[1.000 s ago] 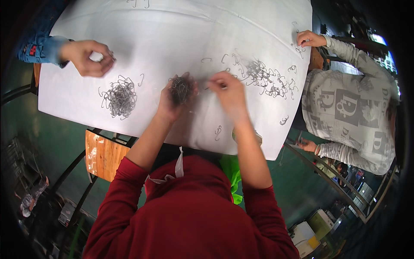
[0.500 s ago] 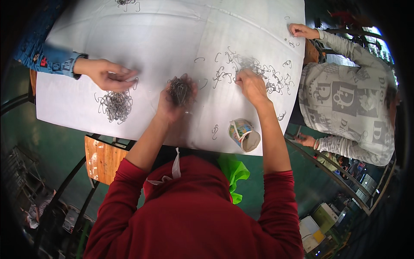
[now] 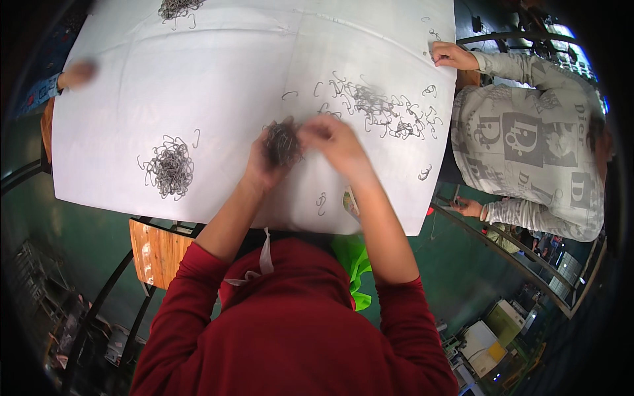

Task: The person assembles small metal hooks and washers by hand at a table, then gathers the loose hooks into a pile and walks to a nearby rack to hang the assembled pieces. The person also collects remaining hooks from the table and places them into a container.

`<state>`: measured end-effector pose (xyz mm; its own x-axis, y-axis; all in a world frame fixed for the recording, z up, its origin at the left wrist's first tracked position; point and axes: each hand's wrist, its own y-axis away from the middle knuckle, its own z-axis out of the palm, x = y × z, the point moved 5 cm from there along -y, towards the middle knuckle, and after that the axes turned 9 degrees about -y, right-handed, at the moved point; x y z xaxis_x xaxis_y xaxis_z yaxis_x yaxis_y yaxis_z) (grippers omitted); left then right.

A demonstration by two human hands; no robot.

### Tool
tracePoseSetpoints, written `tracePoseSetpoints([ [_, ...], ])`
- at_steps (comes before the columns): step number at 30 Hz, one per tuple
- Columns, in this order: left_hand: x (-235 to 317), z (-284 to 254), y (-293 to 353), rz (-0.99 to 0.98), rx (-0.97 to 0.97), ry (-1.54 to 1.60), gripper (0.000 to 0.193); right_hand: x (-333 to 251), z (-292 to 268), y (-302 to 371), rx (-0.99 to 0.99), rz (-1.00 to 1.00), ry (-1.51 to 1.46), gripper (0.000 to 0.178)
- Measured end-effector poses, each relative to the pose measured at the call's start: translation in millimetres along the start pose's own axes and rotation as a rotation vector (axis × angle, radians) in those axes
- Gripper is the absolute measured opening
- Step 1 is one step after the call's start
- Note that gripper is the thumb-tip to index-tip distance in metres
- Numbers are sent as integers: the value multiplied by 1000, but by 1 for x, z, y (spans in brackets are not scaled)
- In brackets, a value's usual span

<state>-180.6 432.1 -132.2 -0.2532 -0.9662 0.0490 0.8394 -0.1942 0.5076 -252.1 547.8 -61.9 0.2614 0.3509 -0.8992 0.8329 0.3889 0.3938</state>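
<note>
One cupped left hand (image 3: 261, 168) around hooks (image 3: 282, 145), right hand (image 3: 338, 146) alongside

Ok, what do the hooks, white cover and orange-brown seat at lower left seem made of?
Hooks: probably metal wire; thin, dark grey, faintly glinting. Cover: plastic or paper, can't tell; creased, slight sheen. Seat: likely varnished wood; streaky grain, glossy patches.

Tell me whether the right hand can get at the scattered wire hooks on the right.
Probably yes: the right hand, blurred beside the wire bunch in the left hand, looks close to the scattered wire hooks, which lie mostly uncovered on the table, apparently unblocked.
</note>
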Motion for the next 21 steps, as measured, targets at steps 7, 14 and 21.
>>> tracePoseSetpoints([
  [7, 14, 0, 11, 14, -61, 40, 33, 35, -101, -65, 518, -8, 699, 40],
  [14, 37, 3, 33, 89, -61, 106, 30, 1, -107, -68, 366, -117, 249, 25],
  [21, 54, -10, 43, 167, 22, 117, 31, -4, -129, -57, 428, -214, 528, 36],
])
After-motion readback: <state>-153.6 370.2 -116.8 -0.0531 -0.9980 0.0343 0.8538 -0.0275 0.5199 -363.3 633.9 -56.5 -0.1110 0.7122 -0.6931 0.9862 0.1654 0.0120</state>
